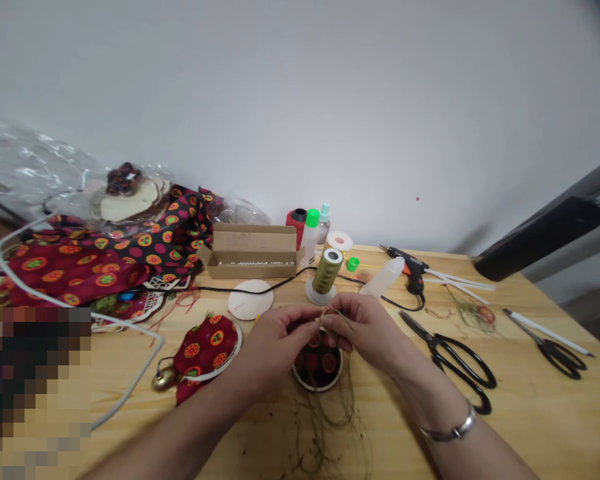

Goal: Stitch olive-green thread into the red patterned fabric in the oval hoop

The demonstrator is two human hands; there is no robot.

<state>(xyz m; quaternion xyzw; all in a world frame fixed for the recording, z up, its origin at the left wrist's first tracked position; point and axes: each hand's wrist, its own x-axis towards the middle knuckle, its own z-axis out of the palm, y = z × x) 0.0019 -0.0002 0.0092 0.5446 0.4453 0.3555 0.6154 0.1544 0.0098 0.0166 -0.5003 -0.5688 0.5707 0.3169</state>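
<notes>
My left hand (283, 340) and my right hand (363, 328) meet at the middle of the table, fingertips pinched close together. Between them runs thin olive-green thread (349, 400), whose loose strands trail down onto the wood. Just beneath my fingers lies a round disc covered in dark patterned fabric (319, 367) with a pale rim; its upper edge is hidden by the hands. Left of my left hand rests a red patterned fabric disc (207, 347) with a brass bell (165, 379) beside it. A spool of olive thread (327, 272) stands behind my hands.
Black scissors (455, 360), a hot glue gun (410, 267) and smaller scissors (553, 350) lie on the right. Behind stand an open cardboard box (253, 267) and a green-capped bottle (310, 240). Patterned fabric (80, 250) is heaped left, near a white cable (139, 383).
</notes>
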